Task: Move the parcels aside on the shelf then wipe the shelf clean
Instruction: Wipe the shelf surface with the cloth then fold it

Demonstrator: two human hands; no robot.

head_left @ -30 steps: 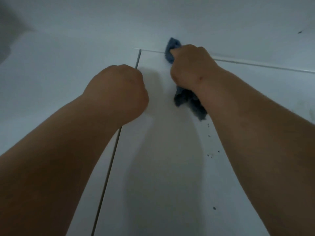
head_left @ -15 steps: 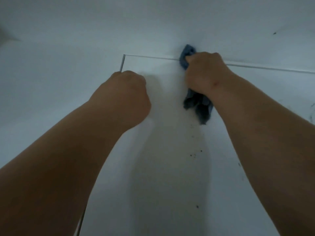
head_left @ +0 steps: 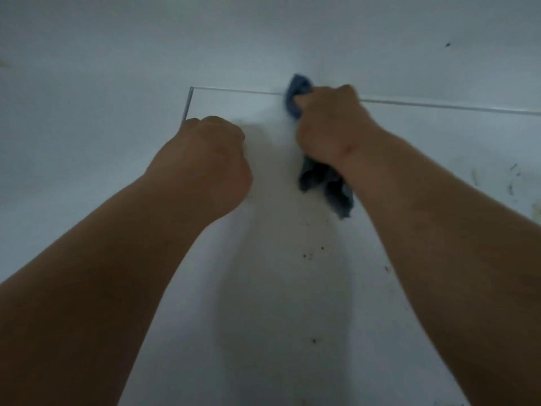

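White shelf board (head_left: 263, 288) fills my view, its thin back edge meeting a pale wall (head_left: 263, 39). No parcels show, so I judge the wiping step is in hand. My right hand (head_left: 328, 127) is fisted round a crumpled blue cloth (head_left: 325, 183), pressing it at the back edge. My left hand (head_left: 205, 162) is curled in a fist near the board's left corner; I cannot tell whether it holds anything. Dark crumbs (head_left: 313, 253) lie nearer me, so next I should draw the cloth back over them.
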